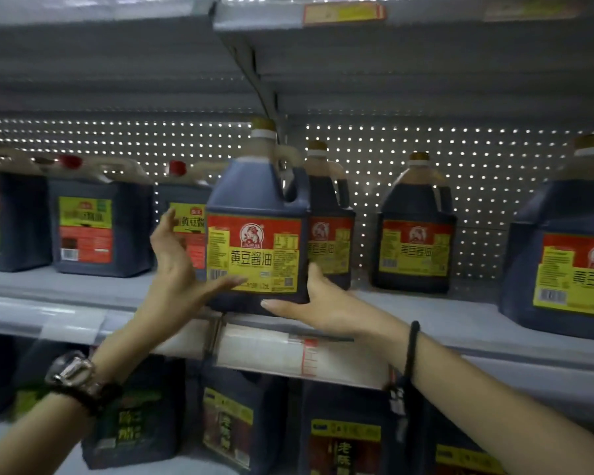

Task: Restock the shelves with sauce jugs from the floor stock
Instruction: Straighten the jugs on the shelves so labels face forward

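Note:
A dark sauce jug [258, 214] with a gold cap and a red-and-yellow label stands at the front edge of the grey middle shelf [453, 323]. My left hand [182, 269] is at its left side with straight fingers; the thumb touches the lower label. My right hand [316, 303] touches its lower right corner, fingers straight along the base. Behind it stands a second jug of the same kind [330, 234]. Two more are further right [415, 228] [566, 255].
Squarer dark jugs with red caps [100, 221] line the shelf's left part. The lower shelf holds more dark jugs [240, 419]. A perforated back panel [487, 173] and an upper shelf [357, 39] bound the space. Price strips [288, 351] run along the shelf edge.

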`<action>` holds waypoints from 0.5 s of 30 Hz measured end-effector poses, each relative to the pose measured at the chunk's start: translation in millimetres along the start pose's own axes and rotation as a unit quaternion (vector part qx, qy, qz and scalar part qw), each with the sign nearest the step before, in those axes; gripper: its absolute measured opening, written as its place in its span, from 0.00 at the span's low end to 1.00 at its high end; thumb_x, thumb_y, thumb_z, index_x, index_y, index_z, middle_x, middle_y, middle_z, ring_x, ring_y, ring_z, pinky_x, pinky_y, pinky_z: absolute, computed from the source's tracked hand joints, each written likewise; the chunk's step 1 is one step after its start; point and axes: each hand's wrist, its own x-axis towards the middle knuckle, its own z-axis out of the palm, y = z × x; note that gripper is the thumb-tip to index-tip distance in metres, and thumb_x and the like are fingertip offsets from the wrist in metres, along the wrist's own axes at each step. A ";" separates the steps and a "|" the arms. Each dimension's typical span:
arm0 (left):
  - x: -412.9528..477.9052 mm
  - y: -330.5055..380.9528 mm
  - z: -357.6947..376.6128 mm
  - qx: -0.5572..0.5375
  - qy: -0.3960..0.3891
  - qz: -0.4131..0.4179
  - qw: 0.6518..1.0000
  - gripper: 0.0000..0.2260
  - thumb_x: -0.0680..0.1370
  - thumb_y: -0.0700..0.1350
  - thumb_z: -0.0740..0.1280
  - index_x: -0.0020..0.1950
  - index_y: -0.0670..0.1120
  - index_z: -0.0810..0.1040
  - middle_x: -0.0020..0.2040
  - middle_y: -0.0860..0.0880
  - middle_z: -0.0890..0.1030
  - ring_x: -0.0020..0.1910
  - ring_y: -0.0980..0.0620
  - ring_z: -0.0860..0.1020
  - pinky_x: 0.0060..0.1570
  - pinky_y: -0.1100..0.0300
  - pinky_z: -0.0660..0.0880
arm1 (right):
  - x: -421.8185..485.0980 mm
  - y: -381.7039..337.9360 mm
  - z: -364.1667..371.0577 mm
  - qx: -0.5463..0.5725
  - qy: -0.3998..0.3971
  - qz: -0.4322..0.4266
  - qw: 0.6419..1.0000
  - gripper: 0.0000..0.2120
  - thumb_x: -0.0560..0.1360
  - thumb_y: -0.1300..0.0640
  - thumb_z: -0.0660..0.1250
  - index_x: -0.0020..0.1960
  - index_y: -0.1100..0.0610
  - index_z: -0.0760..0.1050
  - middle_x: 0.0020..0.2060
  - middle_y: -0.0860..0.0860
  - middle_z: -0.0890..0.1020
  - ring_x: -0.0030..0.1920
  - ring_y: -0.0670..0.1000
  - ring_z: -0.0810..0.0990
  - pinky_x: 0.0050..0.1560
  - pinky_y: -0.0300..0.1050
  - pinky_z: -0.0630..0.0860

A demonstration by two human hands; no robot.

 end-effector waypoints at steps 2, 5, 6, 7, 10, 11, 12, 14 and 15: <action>5.7 -10.3 -11.8 -0.073 -0.140 -0.121 0.980 0.48 0.61 0.50 0.76 0.75 0.46 0.53 0.64 0.48 0.71 0.62 0.51 0.73 0.59 0.58 0.74 | 7.8 1.8 2.4 0.024 0.017 -0.001 1.000 0.42 0.70 0.40 0.69 0.74 0.55 0.51 0.70 0.48 0.67 0.66 0.43 0.66 0.59 0.36 0.62; 16.7 -21.5 -16.2 0.005 -0.257 -0.130 0.958 0.31 0.57 0.56 0.75 0.58 0.55 0.71 0.52 0.56 0.79 0.55 0.53 0.79 0.59 0.52 0.75 | 17.4 1.0 0.4 0.089 0.023 0.007 0.996 0.39 0.70 0.45 0.72 0.73 0.54 0.56 0.67 0.46 0.72 0.62 0.42 0.69 0.56 0.35 0.64; 20.8 -19.7 -17.3 0.021 -0.276 -0.120 0.953 0.27 0.57 0.57 0.75 0.53 0.57 0.71 0.50 0.59 0.78 0.56 0.54 0.78 0.60 0.54 0.74 | 20.4 1.5 1.3 0.096 0.030 0.004 0.995 0.39 0.69 0.46 0.73 0.72 0.53 0.58 0.66 0.46 0.73 0.63 0.43 0.71 0.56 0.35 0.65; 25.2 -17.6 -18.7 0.023 -0.295 -0.116 0.948 0.27 0.57 0.57 0.76 0.51 0.58 0.71 0.50 0.60 0.78 0.56 0.55 0.77 0.60 0.56 0.73 | 22.4 2.1 2.5 0.100 0.038 -0.001 0.994 0.39 0.67 0.46 0.75 0.71 0.53 0.60 0.65 0.47 0.74 0.63 0.44 0.72 0.55 0.35 0.67; 33.5 -13.5 -21.1 0.016 -0.319 -0.105 0.942 0.32 0.51 0.63 0.78 0.51 0.59 0.71 0.50 0.61 0.78 0.53 0.61 0.76 0.58 0.59 0.71 | 22.7 2.4 3.4 0.097 0.049 -0.006 0.994 0.38 0.66 0.46 0.76 0.69 0.53 0.62 0.63 0.46 0.75 0.58 0.43 0.72 0.53 0.35 0.67; 33.7 -13.3 -21.0 0.012 -0.318 -0.102 0.943 0.29 0.55 0.58 0.79 0.51 0.58 0.72 0.50 0.60 0.79 0.52 0.62 0.76 0.59 0.59 0.71 | 23.1 3.0 2.6 0.096 0.051 -0.009 0.994 0.38 0.66 0.46 0.76 0.70 0.52 0.62 0.63 0.46 0.75 0.57 0.42 0.72 0.54 0.36 0.66; 33.2 -14.0 -20.9 0.013 -0.316 -0.100 0.943 0.26 0.58 0.52 0.79 0.51 0.58 0.72 0.49 0.60 0.79 0.51 0.62 0.76 0.59 0.59 0.71 | 23.1 3.3 1.3 0.096 0.054 -0.011 0.994 0.38 0.66 0.46 0.76 0.69 0.52 0.62 0.62 0.46 0.75 0.56 0.42 0.71 0.55 0.36 0.66; 31.8 -12.5 -19.8 0.009 -0.314 -0.096 0.944 0.26 0.57 0.54 0.79 0.51 0.58 0.72 0.48 0.60 0.80 0.50 0.64 0.76 0.56 0.63 0.72 | 21.8 3.9 -1.5 0.096 0.053 -0.016 0.994 0.37 0.66 0.47 0.76 0.68 0.52 0.63 0.61 0.46 0.76 0.56 0.43 0.72 0.55 0.36 0.66; 31.3 -10.3 -19.2 0.004 -0.315 -0.094 0.944 0.30 0.53 0.61 0.78 0.51 0.58 0.73 0.46 0.61 0.81 0.49 0.66 0.77 0.53 0.66 0.71 | 20.3 4.8 -3.7 0.091 0.049 -0.018 0.995 0.35 0.66 0.47 0.76 0.67 0.51 0.64 0.61 0.45 0.76 0.56 0.42 0.72 0.55 0.36 0.66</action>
